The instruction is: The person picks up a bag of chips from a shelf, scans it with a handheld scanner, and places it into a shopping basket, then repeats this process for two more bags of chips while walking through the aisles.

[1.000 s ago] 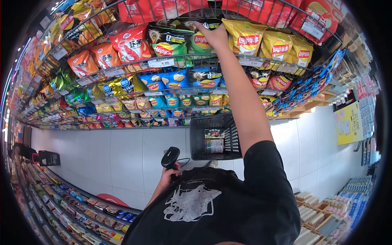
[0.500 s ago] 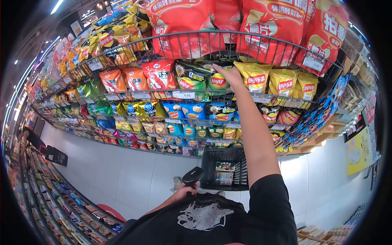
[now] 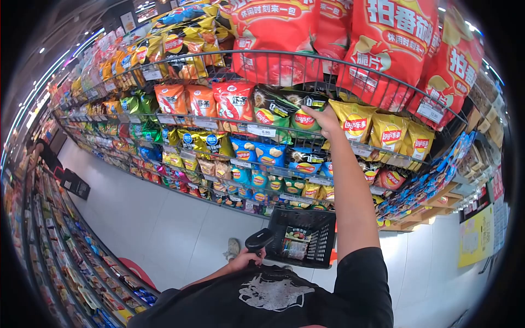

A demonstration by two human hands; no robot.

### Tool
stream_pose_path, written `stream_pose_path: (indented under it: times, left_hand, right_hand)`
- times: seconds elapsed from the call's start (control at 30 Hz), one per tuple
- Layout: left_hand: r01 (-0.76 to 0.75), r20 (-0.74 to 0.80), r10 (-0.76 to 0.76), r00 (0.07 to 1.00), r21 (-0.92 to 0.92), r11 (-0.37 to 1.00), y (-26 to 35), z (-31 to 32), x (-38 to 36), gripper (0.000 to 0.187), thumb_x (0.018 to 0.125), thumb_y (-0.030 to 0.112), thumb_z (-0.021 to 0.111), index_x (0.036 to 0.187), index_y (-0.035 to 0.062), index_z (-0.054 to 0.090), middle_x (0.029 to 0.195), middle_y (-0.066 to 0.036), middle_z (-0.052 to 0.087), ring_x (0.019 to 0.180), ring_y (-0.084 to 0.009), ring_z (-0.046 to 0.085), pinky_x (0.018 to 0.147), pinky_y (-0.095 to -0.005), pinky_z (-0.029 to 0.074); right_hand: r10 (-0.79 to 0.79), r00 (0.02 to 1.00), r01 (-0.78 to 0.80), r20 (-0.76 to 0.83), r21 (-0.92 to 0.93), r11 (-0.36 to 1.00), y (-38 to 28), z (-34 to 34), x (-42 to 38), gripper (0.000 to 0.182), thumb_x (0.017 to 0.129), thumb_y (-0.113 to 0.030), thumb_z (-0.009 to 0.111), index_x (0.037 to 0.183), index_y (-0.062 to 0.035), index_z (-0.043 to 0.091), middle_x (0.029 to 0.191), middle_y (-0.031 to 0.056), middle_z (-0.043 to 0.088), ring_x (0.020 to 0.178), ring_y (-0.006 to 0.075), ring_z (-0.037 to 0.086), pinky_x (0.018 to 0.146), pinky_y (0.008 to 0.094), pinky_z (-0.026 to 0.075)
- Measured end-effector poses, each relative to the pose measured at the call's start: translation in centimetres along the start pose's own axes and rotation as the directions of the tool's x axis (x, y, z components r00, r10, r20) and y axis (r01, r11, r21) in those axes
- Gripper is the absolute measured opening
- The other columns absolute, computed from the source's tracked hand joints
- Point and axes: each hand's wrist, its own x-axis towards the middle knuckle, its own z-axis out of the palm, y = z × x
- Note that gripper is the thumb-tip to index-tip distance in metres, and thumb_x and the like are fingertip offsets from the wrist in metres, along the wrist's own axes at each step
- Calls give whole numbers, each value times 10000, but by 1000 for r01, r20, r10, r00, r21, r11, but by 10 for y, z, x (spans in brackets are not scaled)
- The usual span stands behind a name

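My right hand (image 3: 326,119) reaches to the upper shelf and grips the right edge of a green-and-black Lay's bag of chips (image 3: 307,121). Its thumb lies on the bag's front; the other fingers are mostly hidden. A similar green-and-black bag (image 3: 272,116) stands just to the left, and a yellow Lay's bag (image 3: 353,121) sits right beside the hand. Low in front of my body, my left hand (image 3: 244,260) is closed around the handle of a black handheld barcode scanner (image 3: 259,239).
Below the shelf a black shopping basket (image 3: 276,221) holds several packages. Large red snack bags (image 3: 277,38) fill the wire top tier (image 3: 306,53). Another shelf row (image 3: 60,240) runs along the left, where a person in dark clothing (image 3: 46,156) is near a black basket (image 3: 75,183).
The view has shifted, so the shelves sit lower and farther right. My right hand has slid from the bag's top to its right edge. My left hand still holds the barcode scanner.
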Motion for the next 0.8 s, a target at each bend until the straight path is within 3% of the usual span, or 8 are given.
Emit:
stream_pose_path:
  times: [0.1, 0.23, 0.37, 0.6, 0.7, 0.8]
  left_hand:
    - [1, -38, -4, 999, -56, 998, -1, 8, -3, 317, 756, 1, 565, 1068, 51, 551, 861, -37, 566, 664, -123, 540, 657, -301, 462]
    - [3, -77, -10, 997, -87, 996, -4, 15, -4, 320, 753, -5, 557, 1068, 51, 546, 854, -32, 557, 656, -117, 532, 654, -296, 462]
    - [-6, -55, 4, 998, -37, 999, -3, 18, -2, 311, 749, -5, 548, 1055, 50, 548, 851, -27, 554, 653, -107, 528, 648, -282, 460]
    - [-18, -23, 18, 1000, 4, 1000, -8, 20, 2, 304, 740, -3, 552, 1041, 43, 558, 851, -31, 557, 669, -107, 534, 643, -269, 455]
    - [-21, -31, 21, 999, 17, 1000, -10, 25, 2, 312, 730, -11, 562, 1038, 36, 562, 860, -36, 561, 683, -116, 539, 642, -269, 454]
    - [-8, -8, 8, 1000, 20, 1000, -14, 21, 8, 317, 720, -25, 568, 1033, 28, 567, 869, -42, 566, 695, -122, 542, 641, -270, 453]
  right_hand:
    - [80, 997, -79, -18, 58, 995, 7, -10, 5, 550, 813, -141, 820, 1258, 8, 532, 1136, 129, 664, 950, 216, 684, 822, 378, 581]
    - [32, 994, -26, -103, 56, 998, -1, -2, -5, 547, 826, -193, 818, 1251, 9, 539, 1142, 122, 661, 976, 207, 671, 828, 360, 564]
    - [-169, 967, 123, -188, -235, 964, 21, -12, 14, 643, 824, -335, 819, 1280, 28, 547, 1162, 116, 662, 1016, 191, 628, 907, 333, 485]
    - [-247, 928, 144, -279, -344, 928, 23, -11, 13, 602, 829, -394, 800, 1223, 18, 607, 1145, 118, 689, 1016, 226, 650, 924, 341, 471]
    - [-367, 896, 260, -249, -376, 890, 29, -13, 15, 605, 828, -454, 783, 1188, 9, 636, 1123, 139, 701, 1018, 261, 665, 929, 352, 470]
    - [-349, 894, 188, -280, -471, 862, 15, -9, 5, 635, 818, -516, 767, 1172, -1, 650, 1112, 152, 706, 1027, 288, 671, 935, 357, 471]
